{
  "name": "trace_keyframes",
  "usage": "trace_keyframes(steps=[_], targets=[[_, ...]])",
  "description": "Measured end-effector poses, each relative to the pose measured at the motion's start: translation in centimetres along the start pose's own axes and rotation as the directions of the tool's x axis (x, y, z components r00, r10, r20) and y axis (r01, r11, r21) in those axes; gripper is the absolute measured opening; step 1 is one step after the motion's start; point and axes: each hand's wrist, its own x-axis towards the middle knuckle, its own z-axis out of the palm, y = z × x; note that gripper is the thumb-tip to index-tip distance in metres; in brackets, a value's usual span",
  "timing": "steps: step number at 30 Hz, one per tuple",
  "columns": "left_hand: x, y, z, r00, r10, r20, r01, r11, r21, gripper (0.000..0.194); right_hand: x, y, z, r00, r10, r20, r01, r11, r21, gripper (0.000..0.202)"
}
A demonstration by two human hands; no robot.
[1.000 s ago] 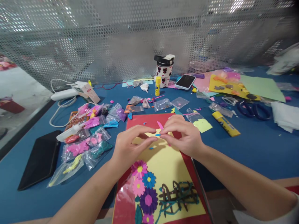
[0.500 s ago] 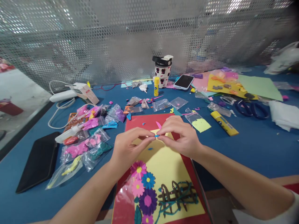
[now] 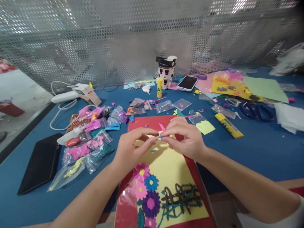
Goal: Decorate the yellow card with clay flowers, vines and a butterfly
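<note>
Head view: blue clay sliver (image 3: 160, 137) at the right fingertips

From my remote seat, I see the right hand (image 3: 186, 137) pinching its three-o'clock end, long axis nine to three. The left hand (image 3: 131, 144) curls just beside at nine; I can't tell whether its fingertips grip. Clay flowers (image 3: 151, 204) lie toward seven.

Soft, moderate light leaves glare on the plastic (lower left), shadows beneath the hands (image 3: 158, 144).

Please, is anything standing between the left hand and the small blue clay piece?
Nothing visible stands between the left hand and the blue clay piece at the right hand's fingertips; the pink tool is beyond.
</note>
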Motion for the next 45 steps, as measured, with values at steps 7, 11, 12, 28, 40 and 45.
trace_keyframes(steps=[7, 11, 12, 28, 40, 45], targets=[[0.2, 0.3, 0.7, 0.917, -0.346, 0.199, 0.398, 0.839, -0.371, 0.013, 0.2, 0.1, -0.1, 0.994, -0.094, 0.048, 0.1, 0.986, -0.132, 0.002], [0.2, 0.4, 0.6, 0.908, -0.371, 0.192, 0.418, 0.817, -0.398, 0.011, 0.2, -0.1, -0.2, 0.994, -0.089, 0.055, 0.097, 0.98, -0.172, 0.006], [0.3, 0.4, 0.6, 0.908, -0.372, 0.194, 0.419, 0.813, -0.405, 0.012, 0.2, -0.1, -0.1, 0.995, -0.088, 0.052, 0.096, 0.98, -0.177, 0.006], [0.9, -1.8, 0.0, 0.933, -0.325, -0.157, 0.251, 0.896, -0.367, 0.033, -0.2, -0.3, -0.3, 0.927, 0.187, 0.325, -0.171, 0.982, -0.079, 0.005], [1.0, -2.1, 0.2, 0.938, -0.284, -0.198, 0.203, 0.915, -0.349, 0.021, -1.6, 0.4, 0.3, 0.758, 0.221, 0.614, -0.157, 0.975, -0.157, 0.006], [1.0, -2.2, 0.4, 0.941, -0.271, -0.201, 0.195, 0.923, -0.33, 0.023, -1.4, 0.1, 0.2, 0.765, 0.214, 0.607, -0.137, 0.976, -0.171, 0.007]])
